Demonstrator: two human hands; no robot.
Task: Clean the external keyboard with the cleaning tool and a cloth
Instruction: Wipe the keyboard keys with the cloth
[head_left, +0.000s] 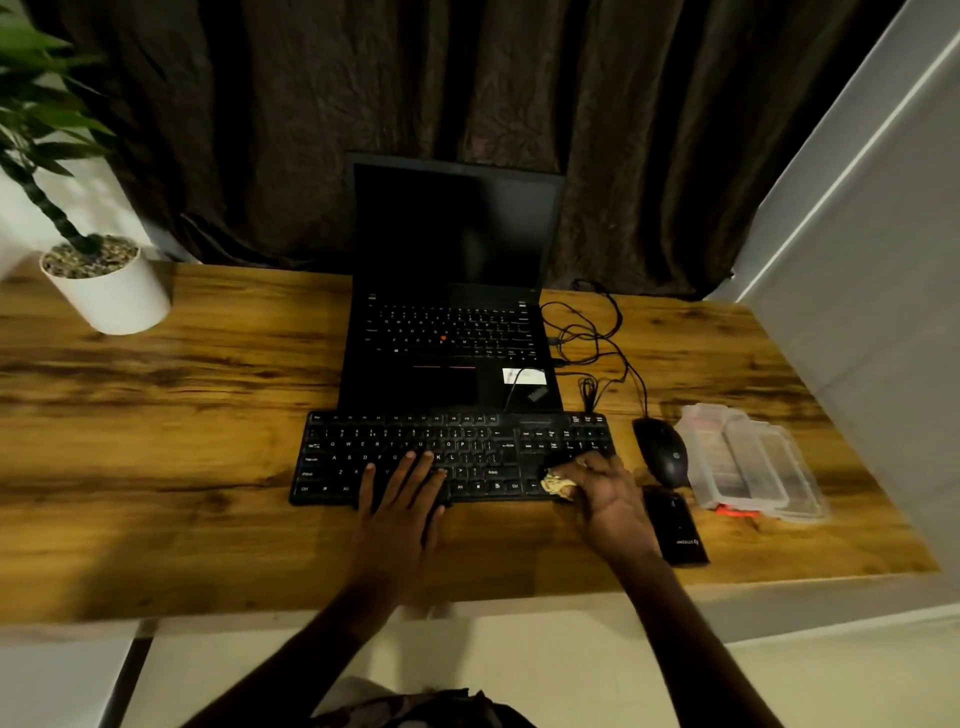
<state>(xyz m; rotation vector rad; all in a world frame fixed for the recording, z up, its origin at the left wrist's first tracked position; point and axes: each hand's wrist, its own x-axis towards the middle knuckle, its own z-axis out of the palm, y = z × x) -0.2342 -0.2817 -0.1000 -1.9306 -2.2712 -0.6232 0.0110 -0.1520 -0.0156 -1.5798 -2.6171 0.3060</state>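
Left hand (402, 506) flat on the keyboard (363, 447), right hand (605, 491) gripping the cloth (558, 486): a wide wipe may knock the mouse (662, 454).

Lower middle keys of the keyboard (483, 452) sit hidden under the left hand (402, 499). Most of the cloth (558, 483) is buried in the right hand (605, 486); only a crumpled pale end shows. The plant (36, 119) is cut off at the left and top edges. The clear plastic case (748, 462) is blurred, contents illegible. Label on the black device (675, 527) too small to read.
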